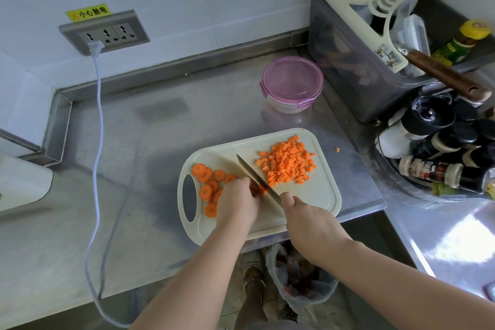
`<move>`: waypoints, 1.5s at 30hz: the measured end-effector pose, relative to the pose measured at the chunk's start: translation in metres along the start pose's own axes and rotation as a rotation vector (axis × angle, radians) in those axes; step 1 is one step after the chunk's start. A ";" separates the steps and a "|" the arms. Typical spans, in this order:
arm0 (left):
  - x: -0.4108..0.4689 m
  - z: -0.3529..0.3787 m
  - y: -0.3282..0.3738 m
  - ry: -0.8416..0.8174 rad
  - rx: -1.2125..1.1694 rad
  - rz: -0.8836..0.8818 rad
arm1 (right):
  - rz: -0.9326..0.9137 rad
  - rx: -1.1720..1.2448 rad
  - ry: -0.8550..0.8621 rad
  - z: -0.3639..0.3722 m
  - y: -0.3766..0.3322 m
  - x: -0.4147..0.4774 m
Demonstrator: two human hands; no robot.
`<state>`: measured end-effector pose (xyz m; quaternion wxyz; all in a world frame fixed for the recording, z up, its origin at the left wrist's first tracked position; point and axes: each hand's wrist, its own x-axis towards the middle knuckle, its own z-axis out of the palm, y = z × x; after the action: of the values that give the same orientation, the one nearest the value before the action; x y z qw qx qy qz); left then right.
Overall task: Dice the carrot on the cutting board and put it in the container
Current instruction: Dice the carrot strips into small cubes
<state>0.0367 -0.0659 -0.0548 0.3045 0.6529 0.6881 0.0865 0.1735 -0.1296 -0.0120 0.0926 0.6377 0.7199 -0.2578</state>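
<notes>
The right hand grips one knife, its handle hidden; the left hand pinches a mostly hidden carrot piece. About eight slices, one diced pile.

Grey bin, spice jars, wall socket.

The handle of the knife was concealed inside the right hand. The carrot piece being held was mostly covered by the curled fingers of the left hand, and several carrot slices were partly hidden behind that hand. The near edge of the cutting board was masked by both forearms. A white appliance was cut off by the left frame edge, and the spice jars by the right. The jar label text was too small to be read.
</notes>
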 end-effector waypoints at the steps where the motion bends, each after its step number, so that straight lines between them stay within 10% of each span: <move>1: 0.000 0.000 0.000 0.001 0.003 0.005 | -0.004 0.004 -0.009 0.000 0.000 0.001; 12: 0.000 -0.004 0.003 -0.003 0.003 0.008 | -0.006 -0.004 -0.038 -0.004 0.004 0.009; 20: 0.017 0.000 0.014 -0.005 0.004 0.079 | -0.057 -0.109 0.339 -0.018 0.038 0.014; 27: 0.023 -0.056 -0.005 0.289 -0.536 -0.136 | -0.059 -0.138 0.555 -0.028 0.064 0.007; 30: 0.025 -0.080 0.006 0.356 -0.389 0.070 | -0.089 -0.134 0.589 -0.027 0.065 0.003; 35: 0.020 -0.064 0.038 -0.063 0.053 0.419 | -0.112 -0.156 0.592 -0.028 0.061 0.001; 45: 0.042 -0.041 0.058 -0.203 0.376 0.438 | -0.119 -0.239 0.606 -0.034 0.072 -0.010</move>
<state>0.0652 -0.0066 -0.0050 0.2198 0.8359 0.5011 -0.0444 0.2514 -0.1183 0.0033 -0.0668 0.6270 0.7758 0.0250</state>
